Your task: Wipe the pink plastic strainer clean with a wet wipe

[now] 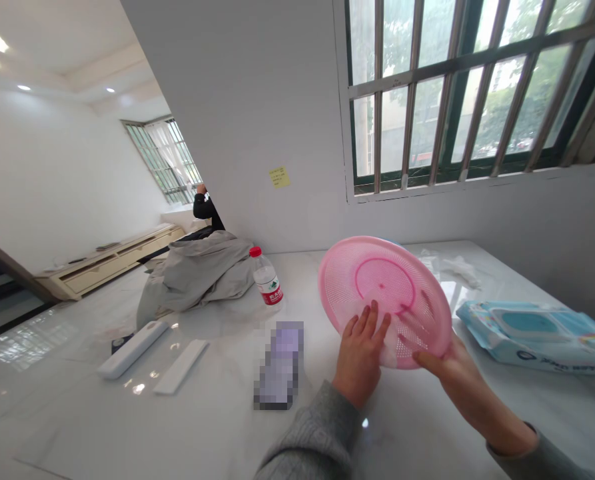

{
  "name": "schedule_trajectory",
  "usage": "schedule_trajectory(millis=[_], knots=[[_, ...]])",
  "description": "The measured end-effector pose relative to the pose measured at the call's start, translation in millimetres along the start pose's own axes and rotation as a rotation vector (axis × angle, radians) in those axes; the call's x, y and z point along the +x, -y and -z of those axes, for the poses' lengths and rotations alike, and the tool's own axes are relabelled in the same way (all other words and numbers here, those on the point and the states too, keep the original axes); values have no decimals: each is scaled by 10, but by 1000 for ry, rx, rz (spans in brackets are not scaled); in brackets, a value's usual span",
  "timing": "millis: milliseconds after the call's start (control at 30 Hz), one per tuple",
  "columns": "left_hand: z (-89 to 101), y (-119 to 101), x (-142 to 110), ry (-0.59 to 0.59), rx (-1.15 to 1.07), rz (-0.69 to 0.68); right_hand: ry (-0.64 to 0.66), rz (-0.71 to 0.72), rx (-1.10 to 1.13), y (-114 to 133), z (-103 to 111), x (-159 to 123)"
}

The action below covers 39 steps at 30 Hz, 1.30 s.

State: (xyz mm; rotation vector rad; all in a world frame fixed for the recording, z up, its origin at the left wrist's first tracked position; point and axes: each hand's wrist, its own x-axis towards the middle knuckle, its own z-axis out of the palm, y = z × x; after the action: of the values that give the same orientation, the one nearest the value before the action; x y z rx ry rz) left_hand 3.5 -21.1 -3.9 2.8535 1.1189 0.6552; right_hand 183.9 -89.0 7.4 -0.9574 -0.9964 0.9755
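Observation:
A pink plastic mesh basket (342, 273) is tilted up above the white tabletop, its round hollow facing me. My right hand (452, 370) grips its lower right rim, thumb on the near side and the other fingers hidden behind. Inside the basket, my left hand (362, 357) presses a thin, pale wet wipe (390, 350) against the mesh with its fingers spread. Most of that wipe is covered by the hand. A blue pack of wet wipes (537, 337) lies right of my right hand.
Left of the basket are a red-capped bottle (268, 280), a blurred-out phone-like object (280, 367), a long white case (134, 350), a flat white strip (181, 367) and grey cloth (202, 273). Clear crumpled plastic (457, 270) lies behind. A person's dark sleeve (204, 208) shows beyond the wall.

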Motion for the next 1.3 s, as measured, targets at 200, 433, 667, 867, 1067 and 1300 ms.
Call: schedule_trajectory(millis=[200, 433, 667, 867, 1067, 1300], knots=[[-3, 15, 2, 13, -36, 3, -18, -31, -22, 79, -35, -14], [-28, 18, -3, 15, -92, 1, -19, 7, -50, 89, -35, -14], [9, 4, -8, 27, -162, -2, -10, 26, -60, 121, -26, -27], [-11, 5, -18, -33, -204, -24, -93, -5, -56, 179, -56, -18], [-51, 2, -48, -168, -259, -18, -131, -9, -82, 72, -5, 23], [-50, -20, -38, -178, -292, 7, -123, 56, -167, 53, -5, 6]])
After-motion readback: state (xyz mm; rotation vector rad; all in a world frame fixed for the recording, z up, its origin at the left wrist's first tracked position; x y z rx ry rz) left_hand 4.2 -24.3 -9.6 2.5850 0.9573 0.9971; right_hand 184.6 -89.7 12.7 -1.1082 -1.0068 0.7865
